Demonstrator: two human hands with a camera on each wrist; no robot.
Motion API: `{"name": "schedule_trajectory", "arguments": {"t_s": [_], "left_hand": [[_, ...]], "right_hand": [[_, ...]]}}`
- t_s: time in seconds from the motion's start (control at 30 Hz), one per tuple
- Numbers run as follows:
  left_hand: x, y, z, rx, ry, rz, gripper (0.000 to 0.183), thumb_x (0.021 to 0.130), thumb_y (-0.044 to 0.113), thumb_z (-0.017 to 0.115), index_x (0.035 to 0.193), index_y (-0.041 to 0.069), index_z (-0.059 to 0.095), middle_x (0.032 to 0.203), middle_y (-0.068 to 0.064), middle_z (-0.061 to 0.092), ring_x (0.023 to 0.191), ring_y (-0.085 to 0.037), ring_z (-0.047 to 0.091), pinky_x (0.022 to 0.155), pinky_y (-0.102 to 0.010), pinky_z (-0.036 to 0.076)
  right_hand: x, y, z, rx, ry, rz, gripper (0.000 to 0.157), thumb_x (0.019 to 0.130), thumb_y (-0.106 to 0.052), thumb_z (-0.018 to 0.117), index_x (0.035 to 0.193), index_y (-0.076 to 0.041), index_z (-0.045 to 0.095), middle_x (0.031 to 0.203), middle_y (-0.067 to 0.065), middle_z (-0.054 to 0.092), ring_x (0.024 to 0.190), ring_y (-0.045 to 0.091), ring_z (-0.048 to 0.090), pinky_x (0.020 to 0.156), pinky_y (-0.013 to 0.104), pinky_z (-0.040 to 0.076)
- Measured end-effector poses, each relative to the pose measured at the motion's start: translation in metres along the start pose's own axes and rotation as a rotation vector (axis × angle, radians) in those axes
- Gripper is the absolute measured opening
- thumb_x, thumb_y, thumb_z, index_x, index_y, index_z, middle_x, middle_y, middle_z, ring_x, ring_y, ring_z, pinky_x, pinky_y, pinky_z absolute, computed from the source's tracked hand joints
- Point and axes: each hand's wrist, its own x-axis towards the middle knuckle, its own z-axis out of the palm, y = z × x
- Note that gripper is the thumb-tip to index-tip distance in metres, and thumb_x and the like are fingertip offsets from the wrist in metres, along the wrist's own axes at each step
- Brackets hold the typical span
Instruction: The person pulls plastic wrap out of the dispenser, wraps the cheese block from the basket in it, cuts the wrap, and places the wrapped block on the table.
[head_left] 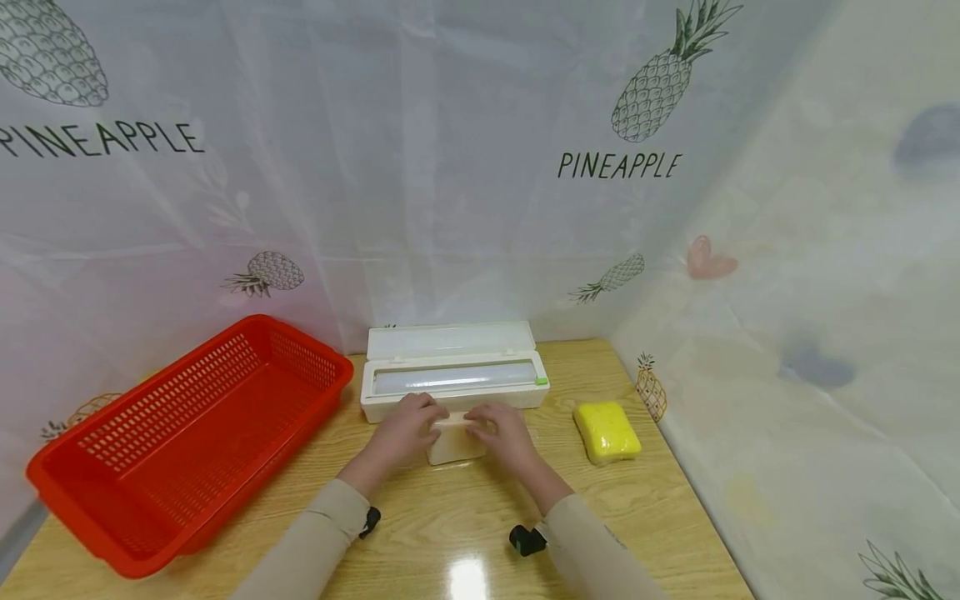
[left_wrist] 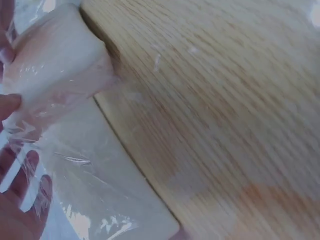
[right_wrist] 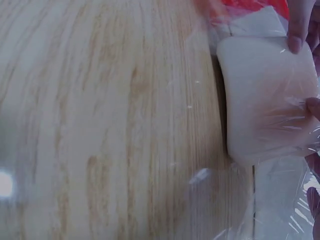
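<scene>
Plainly, left fingers (head_left: 427, 411) and right fingers (head_left: 483, 413) hold a block (head_left: 456, 447) by its far edge, open tabletop (head_left: 435, 521) nearer.

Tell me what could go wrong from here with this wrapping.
The cling film is wrinkled at the pale block, so it might bunch up or sit loosely. The left hand and right hand hold the block close to the film dispenser, so a forward push could nudge it and perhaps drop its open lid.

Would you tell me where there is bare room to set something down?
Bare tabletop lies between the red basket and left sleeve, and between the yellow block and right sleeve. Crowded: left hand and right hand hold the pale block by the film dispenser.
</scene>
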Motion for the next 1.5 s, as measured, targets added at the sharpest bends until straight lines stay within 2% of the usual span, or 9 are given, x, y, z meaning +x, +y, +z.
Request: {"name": "schedule_trajectory", "arguments": {"t_s": [0.17,0.37,0.5,0.67,0.87,1.0,1.13,1.27,1.5], "left_hand": [[0.002,0.002,-0.002,0.145,0.007,0.018,0.024,0.084,0.015,0.074,0.108,0.016,0.072,0.102,0.000,0.067,0.096,-0.023,0.059,0.085,-0.040,0.050],[0.004,0.001,0.000,0.159,-0.026,-0.042,0.023,0.088,0.015,0.072,0.111,0.018,0.071,0.104,0.001,0.069,0.097,-0.023,0.059,0.085,-0.040,0.050],[0.007,0.000,0.000,0.186,-0.034,-0.046,0.022,0.087,0.015,0.072,0.109,0.019,0.071,0.103,0.001,0.069,0.096,-0.024,0.060,0.083,-0.041,0.050],[0.010,-0.001,0.001,0.216,-0.043,-0.053,0.022,0.087,0.020,0.072,0.109,0.021,0.072,0.103,0.000,0.068,0.095,-0.025,0.059,0.078,-0.043,0.050],[0.019,0.001,-0.001,0.158,-0.004,-0.051,0.023,0.086,0.021,0.074,0.109,0.018,0.072,0.103,-0.001,0.066,0.093,-0.024,0.060,0.077,-0.041,0.050],[0.031,0.007,-0.002,0.124,0.004,-0.037,0.024,0.086,0.023,0.075,0.110,0.018,0.071,0.102,0.000,0.066,0.092,-0.023,0.060,0.074,-0.040,0.051],[0.042,0.019,-0.005,0.047,-0.026,-0.053,0.025,0.088,0.022,0.074,0.111,0.016,0.070,0.104,-0.002,0.065,0.096,-0.026,0.060,0.077,-0.042,0.052],[0.046,0.027,-0.004,0.057,-0.070,-0.082,0.024,0.089,0.023,0.073,0.112,0.016,0.071,0.105,-0.002,0.066,0.097,-0.025,0.061,0.079,-0.041,0.052],[0.041,0.026,0.003,0.108,-0.024,-0.102,0.020,0.086,0.023,0.075,0.106,0.017,0.073,0.101,-0.003,0.065,0.093,-0.026,0.060,0.074,-0.042,0.051]], "right_hand": [[0.006,-0.002,-0.001,-0.002,-0.013,0.014,0.017,0.087,-0.019,0.074,0.103,-0.012,0.075,0.105,0.001,0.071,0.104,0.023,0.062,0.094,0.046,0.044],[0.010,-0.001,0.001,0.027,-0.016,0.069,0.021,0.086,-0.017,0.076,0.105,-0.010,0.071,0.108,0.004,0.068,0.108,0.026,0.060,0.095,0.045,0.045],[0.011,0.003,-0.001,0.056,0.014,0.047,0.021,0.085,-0.015,0.077,0.104,-0.009,0.071,0.108,0.004,0.068,0.107,0.026,0.060,0.094,0.043,0.047],[0.001,0.018,-0.005,0.221,0.195,0.048,0.020,0.083,-0.008,0.078,0.102,-0.006,0.073,0.106,0.004,0.069,0.104,0.026,0.061,0.093,0.044,0.048],[-0.015,0.033,-0.019,0.488,0.499,0.215,0.020,0.086,-0.004,0.074,0.105,-0.001,0.069,0.112,0.011,0.061,0.108,0.036,0.051,0.096,0.052,0.037],[-0.021,0.038,-0.030,0.557,0.573,0.297,0.026,0.089,-0.002,0.070,0.112,0.006,0.063,0.121,0.022,0.052,0.108,0.046,0.043,0.092,0.055,0.031],[-0.027,0.054,-0.027,0.598,0.566,0.449,0.030,0.092,-0.012,0.069,0.116,0.003,0.061,0.117,0.018,0.053,0.101,0.033,0.047,0.086,0.039,0.038],[-0.036,0.066,-0.021,0.553,0.474,0.582,0.029,0.095,-0.023,0.065,0.112,0.001,0.063,0.105,0.013,0.060,0.092,0.023,0.053,0.079,0.032,0.045],[-0.052,0.064,-0.031,0.438,0.278,0.518,0.022,0.093,-0.016,0.066,0.094,0.005,0.071,0.093,0.009,0.066,0.089,0.021,0.059,0.081,0.034,0.048]]}}
